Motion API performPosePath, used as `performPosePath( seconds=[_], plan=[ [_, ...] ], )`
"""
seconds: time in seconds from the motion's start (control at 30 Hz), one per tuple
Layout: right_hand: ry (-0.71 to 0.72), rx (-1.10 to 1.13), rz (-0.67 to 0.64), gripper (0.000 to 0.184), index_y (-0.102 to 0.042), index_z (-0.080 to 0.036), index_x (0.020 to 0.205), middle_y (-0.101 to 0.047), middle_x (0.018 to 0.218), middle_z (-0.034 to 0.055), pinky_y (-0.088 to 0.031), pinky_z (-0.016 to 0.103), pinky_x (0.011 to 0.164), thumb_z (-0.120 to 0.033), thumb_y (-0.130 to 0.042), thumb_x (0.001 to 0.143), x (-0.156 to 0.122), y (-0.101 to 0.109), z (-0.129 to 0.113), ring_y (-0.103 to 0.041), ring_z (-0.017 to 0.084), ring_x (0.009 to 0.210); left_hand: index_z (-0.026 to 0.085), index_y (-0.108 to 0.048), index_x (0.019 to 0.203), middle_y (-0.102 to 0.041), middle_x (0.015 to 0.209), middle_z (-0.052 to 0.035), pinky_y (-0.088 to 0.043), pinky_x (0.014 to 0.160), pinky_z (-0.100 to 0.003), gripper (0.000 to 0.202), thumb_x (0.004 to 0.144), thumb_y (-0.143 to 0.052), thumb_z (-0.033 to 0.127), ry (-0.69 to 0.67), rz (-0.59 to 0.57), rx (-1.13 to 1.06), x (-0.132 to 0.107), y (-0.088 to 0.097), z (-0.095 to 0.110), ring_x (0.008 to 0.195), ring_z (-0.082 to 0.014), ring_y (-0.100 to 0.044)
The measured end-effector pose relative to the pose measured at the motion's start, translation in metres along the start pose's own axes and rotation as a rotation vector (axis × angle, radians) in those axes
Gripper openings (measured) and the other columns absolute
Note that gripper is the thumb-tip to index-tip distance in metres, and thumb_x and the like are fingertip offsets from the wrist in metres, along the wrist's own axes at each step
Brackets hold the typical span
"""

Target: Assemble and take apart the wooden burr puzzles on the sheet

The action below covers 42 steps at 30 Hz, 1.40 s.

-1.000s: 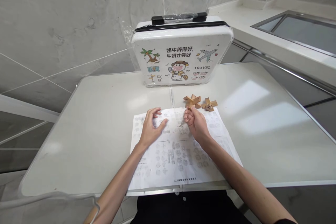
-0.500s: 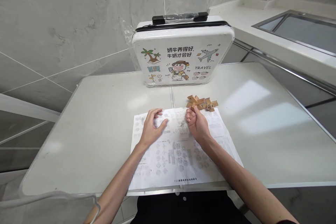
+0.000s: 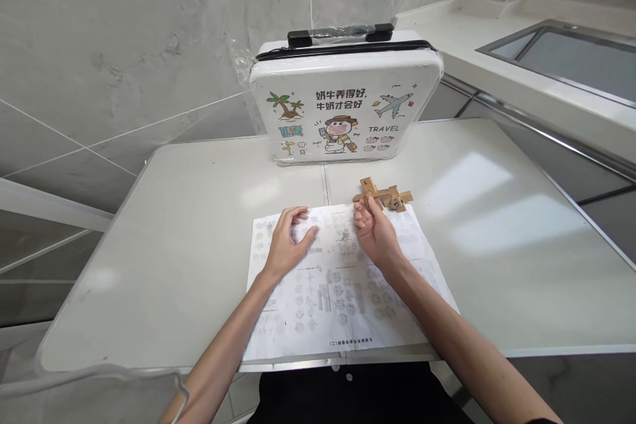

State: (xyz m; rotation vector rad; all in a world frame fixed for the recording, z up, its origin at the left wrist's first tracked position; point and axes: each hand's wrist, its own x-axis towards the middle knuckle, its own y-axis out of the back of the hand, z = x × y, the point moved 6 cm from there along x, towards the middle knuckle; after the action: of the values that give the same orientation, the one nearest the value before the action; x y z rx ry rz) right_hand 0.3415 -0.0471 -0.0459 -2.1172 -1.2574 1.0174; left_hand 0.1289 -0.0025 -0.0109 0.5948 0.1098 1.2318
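Observation:
My right hand (image 3: 380,237) is closed, its thumb and fingertips pinched on a wooden puzzle piece (image 3: 368,187) marked with a 2; the fingers partly hide its lower end. Right beside it lie more notched wooden pieces (image 3: 400,199) in a small pile, one with a round marked end facing me. Beneath both hands a printed instruction sheet (image 3: 318,328) is spread out, covered in small diagrams. Over the sheet's left part rests my left hand (image 3: 288,242), fingers curved and thumb apart, with nothing in it.
A white carry case (image 3: 303,79) with a black handle, wrapped in clear plastic, stands at the back of the white table (image 3: 163,245). A counter (image 3: 457,40) with a framed glass panel runs along the right. A pale cable (image 3: 99,371) crosses the lower left.
The piece marked 2 has turned and now stands up more from the pile. My right hand has shifted slightly right; my left hand has stayed still.

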Motion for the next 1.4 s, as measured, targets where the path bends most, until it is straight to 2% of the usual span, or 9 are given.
performPosePath(
  seconds=[0.1,0.2,0.37,0.43,0.5,0.67,1.03,1.27,1.4],
  plan=[
    [-0.024,-0.068,-0.015,0.03,-0.067,-0.023,0.09,-0.068,0.085,0.0015,-0.054,0.022,0.05,-0.048,-0.084,0.09,-0.004,-0.005,0.002,-0.06,0.012,0.063,0.026,-0.063,0.131,-0.068,0.126,-0.0076,-0.053,0.101,-0.04,0.037,0.096,-0.073,0.026,-0.006,0.003,-0.003,0.0,0.0,0.0,0.112,-0.0224,-0.067],
    [-0.054,-0.222,-0.117,0.037,-0.066,-0.022,0.088,-0.067,0.083,0.0009,-0.051,0.023,0.049,-0.051,-0.089,0.084,-0.013,-0.017,0.009,-0.059,0.012,0.061,0.025,-0.064,0.13,-0.07,0.124,-0.0076,-0.053,0.101,-0.04,0.036,0.095,-0.073,0.026,-0.004,0.014,-0.01,0.001,0.0,0.002,0.11,-0.0223,-0.068],
    [0.024,-0.566,-0.284,0.042,-0.063,-0.022,0.089,-0.067,0.076,-0.0006,-0.05,0.027,0.05,-0.061,-0.077,0.09,-0.027,-0.031,0.017,-0.06,0.014,0.056,0.024,-0.071,0.115,-0.074,0.113,-0.0067,-0.052,0.098,-0.037,0.021,0.096,-0.071,0.032,0.072,0.02,-0.081,0.002,0.003,0.003,0.106,-0.0221,-0.068],
    [0.077,-0.67,-0.309,0.043,-0.061,-0.023,0.086,-0.066,0.072,-0.0011,-0.047,0.027,0.048,-0.064,-0.073,0.093,-0.029,-0.033,0.018,-0.058,0.014,0.053,0.022,-0.072,0.1,-0.075,0.101,-0.0056,-0.053,0.09,-0.035,0.015,0.098,-0.069,0.037,0.101,0.003,-0.1,0.001,0.004,0.003,0.094,-0.0206,-0.069],
    [0.106,-0.733,-0.322,0.044,-0.06,-0.023,0.085,-0.064,0.068,-0.0018,-0.045,0.027,0.047,-0.065,-0.07,0.095,-0.03,-0.034,0.019,-0.056,0.014,0.051,0.021,-0.07,0.088,-0.072,0.085,-0.0034,-0.052,0.075,-0.031,0.025,0.1,-0.065,0.043,0.133,-0.023,-0.12,0.0,0.004,0.002,0.077,-0.0175,-0.065],
    [0.158,-0.833,-0.371,0.04,-0.06,-0.024,0.088,-0.065,0.067,-0.0017,-0.046,0.027,0.048,-0.062,-0.065,0.099,-0.03,-0.031,0.024,-0.057,0.015,0.051,0.021,-0.058,0.075,-0.053,0.055,0.005,-0.037,0.051,-0.025,0.041,0.102,-0.06,0.052,0.204,-0.079,-0.172,-0.003,0.002,-0.003,0.049,-0.0106,-0.044],
    [0.175,-0.858,-0.42,0.037,-0.063,-0.024,0.087,-0.068,0.067,-0.0005,-0.046,0.026,0.049,-0.059,-0.067,0.098,-0.036,-0.026,0.025,-0.058,0.015,0.051,0.02,-0.06,0.079,-0.055,0.057,0.0042,-0.037,0.054,-0.024,0.042,0.1,-0.06,0.056,0.222,-0.088,-0.183,-0.002,0.003,-0.008,0.052,-0.0113,-0.046],
    [0.166,-0.892,-0.453,0.036,-0.062,-0.023,0.087,-0.067,0.068,-0.0006,-0.044,0.026,0.05,-0.055,-0.063,0.103,-0.042,-0.006,0.005,-0.056,0.014,0.052,0.021,-0.059,0.078,-0.055,0.058,0.0045,-0.038,0.056,-0.024,0.042,0.1,-0.061,0.057,0.22,-0.078,-0.181,-0.003,0.004,-0.011,0.053,-0.0113,-0.046],
    [0.214,-0.879,-0.383,0.037,-0.062,-0.023,0.086,-0.065,0.064,-0.0013,-0.042,0.026,0.048,-0.057,-0.065,0.101,-0.043,0.005,-0.011,-0.053,0.014,0.049,0.021,-0.059,0.077,-0.054,0.058,0.0049,-0.037,0.056,-0.025,0.041,0.1,-0.06,0.055,0.221,-0.084,-0.18,-0.003,0.004,-0.009,0.053,-0.0114,-0.045]
  ],
)
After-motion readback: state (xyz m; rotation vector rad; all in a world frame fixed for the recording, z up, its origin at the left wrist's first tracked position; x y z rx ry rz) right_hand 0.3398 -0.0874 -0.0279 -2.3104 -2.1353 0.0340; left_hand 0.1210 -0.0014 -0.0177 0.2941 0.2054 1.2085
